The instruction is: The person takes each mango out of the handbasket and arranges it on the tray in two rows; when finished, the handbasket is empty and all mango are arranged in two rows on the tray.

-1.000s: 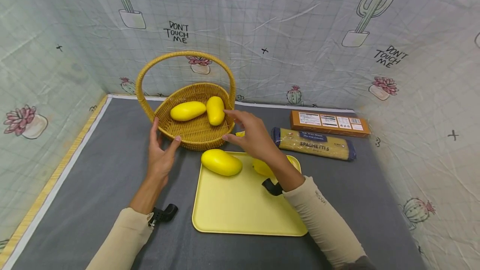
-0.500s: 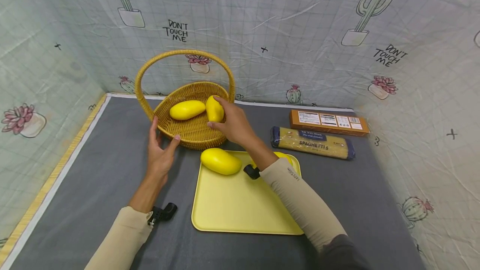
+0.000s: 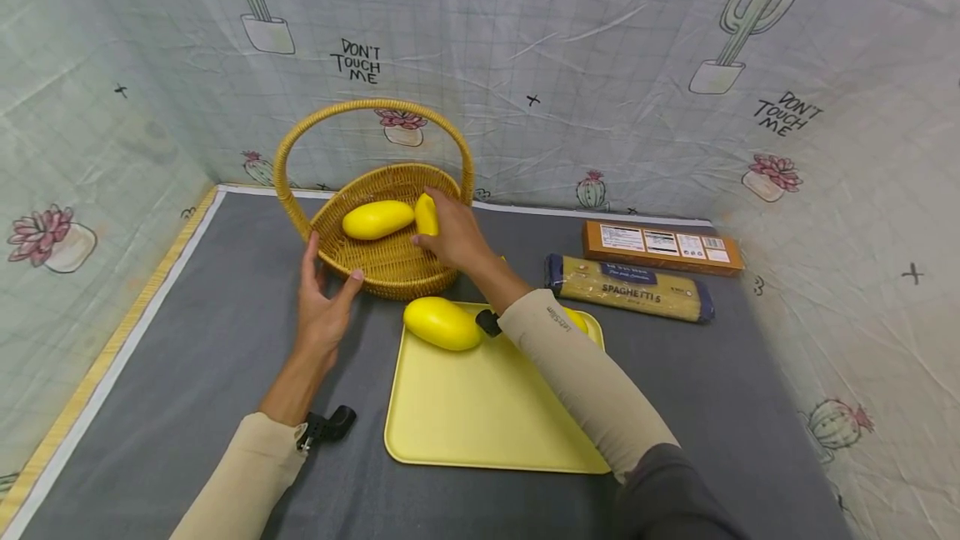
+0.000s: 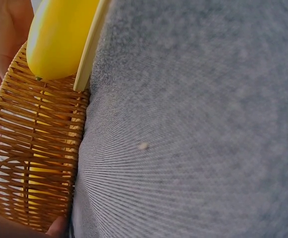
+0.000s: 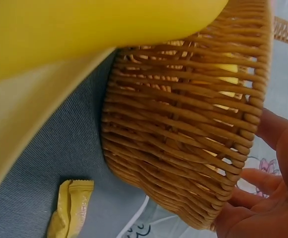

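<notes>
A wicker basket (image 3: 367,261) with a tall handle stands at the back of the table, with two yellow mango-shaped fruits in it. The left hand (image 3: 322,319) rests its extended fingers against the basket's left side, thumb apart near the front rim. Reaching over the right rim, the right hand (image 3: 457,236) has its fingers and thumb round the right fruit (image 3: 426,215) and covers part of it. The other fruit (image 3: 377,220) lies left of it. In the right wrist view, the basket wall (image 5: 183,114) hides the fingertips of the right hand (image 5: 273,193).
A yellow tray (image 3: 487,423) lies in front of the basket, bearing a large yellow fruit (image 3: 442,323) and another yellow item (image 3: 576,321) partly behind the right forearm. A spaghetti packet (image 3: 630,286) and brown box (image 3: 660,248) lie at right. A small yellow packet (image 5: 72,208) is beside the basket.
The right hand has moved left over the basket's rim and closed round the right fruit, covering more of it. The left hand has stayed against the basket.
</notes>
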Tool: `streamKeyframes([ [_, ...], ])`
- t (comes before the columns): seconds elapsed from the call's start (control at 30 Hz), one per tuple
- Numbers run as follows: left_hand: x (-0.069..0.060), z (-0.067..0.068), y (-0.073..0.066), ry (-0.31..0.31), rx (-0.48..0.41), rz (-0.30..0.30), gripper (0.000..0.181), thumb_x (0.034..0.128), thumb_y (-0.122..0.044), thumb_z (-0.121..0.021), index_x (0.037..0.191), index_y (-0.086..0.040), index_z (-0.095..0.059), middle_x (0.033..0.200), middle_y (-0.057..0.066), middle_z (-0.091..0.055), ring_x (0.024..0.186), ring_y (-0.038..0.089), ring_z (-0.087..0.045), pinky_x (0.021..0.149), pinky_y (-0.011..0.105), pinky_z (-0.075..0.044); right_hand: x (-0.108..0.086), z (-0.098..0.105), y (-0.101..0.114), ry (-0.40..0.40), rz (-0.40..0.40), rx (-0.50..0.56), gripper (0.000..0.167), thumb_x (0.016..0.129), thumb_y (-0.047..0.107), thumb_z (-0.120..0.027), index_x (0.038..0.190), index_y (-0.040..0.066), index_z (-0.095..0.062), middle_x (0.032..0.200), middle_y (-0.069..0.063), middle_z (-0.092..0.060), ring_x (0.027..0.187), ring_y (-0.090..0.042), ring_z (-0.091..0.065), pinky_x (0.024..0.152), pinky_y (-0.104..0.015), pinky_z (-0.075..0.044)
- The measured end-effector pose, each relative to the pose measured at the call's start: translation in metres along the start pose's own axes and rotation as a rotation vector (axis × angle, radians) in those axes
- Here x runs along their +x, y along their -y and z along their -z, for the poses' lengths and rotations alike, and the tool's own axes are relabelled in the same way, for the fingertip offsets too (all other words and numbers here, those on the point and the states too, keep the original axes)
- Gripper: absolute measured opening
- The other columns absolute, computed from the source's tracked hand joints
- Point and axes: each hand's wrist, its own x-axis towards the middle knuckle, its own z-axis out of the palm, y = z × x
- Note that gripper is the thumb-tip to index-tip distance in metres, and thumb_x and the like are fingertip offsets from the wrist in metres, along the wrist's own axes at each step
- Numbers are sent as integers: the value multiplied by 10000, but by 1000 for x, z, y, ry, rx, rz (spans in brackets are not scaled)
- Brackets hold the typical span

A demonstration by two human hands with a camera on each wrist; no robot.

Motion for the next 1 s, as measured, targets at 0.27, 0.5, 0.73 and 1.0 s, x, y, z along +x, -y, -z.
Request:
streamKeyframes([
  [0.27, 0, -2, 2, 5, -4, -6, 906, 1034, -239, -711, 1683, -495, -132, 1779, -193, -27, 1667, 206, -117, 1287, 560, -325, 10, -1, 0, 48, -22, -31, 866, 997, 285, -771, 1693, 126, -281, 1745, -65, -330, 1599, -293, -343, 1308, -463, -319],
  [0.5, 0, -2, 1, 2, -6, -21, 897, 1033, -248, -714, 1680, -498, -146, 1777, -192, -38, 1666, 209, -121, 1282, 564, -333, 9, 0, -1, 36, 20, -91, 731, 984, 257, -790, 1615, 114, -448, 1636, -74, -505, 1496, -296, -485, 1253, -459, -395],
  [0.73, 1, -1, 1, -3, -17, -12, 900, 1036, -213, -704, 1697, -459, -144, 1779, -194, -38, 1665, 203, -116, 1282, 544, -342, 7, 0, 0, 29, 134, -93, 639, 939, 111, -825, 1524, 66, -571, 1521, -104, -619, 1409, -309, -568, 1210, -467, -428],
  [1.0, 3, 1, 3, 4, -27, 16, 911, 1042, -192, -689, 1690, -482, -118, 1784, -185, -13, 1666, 184, -102, 1294, 535, -324, 12, -3, -7, -17, 110, -141, 732, 856, 134, -910, 1512, 60, -592, 1495, -100, -646, 1405, -302, -576, 1180, -431, -474],
])
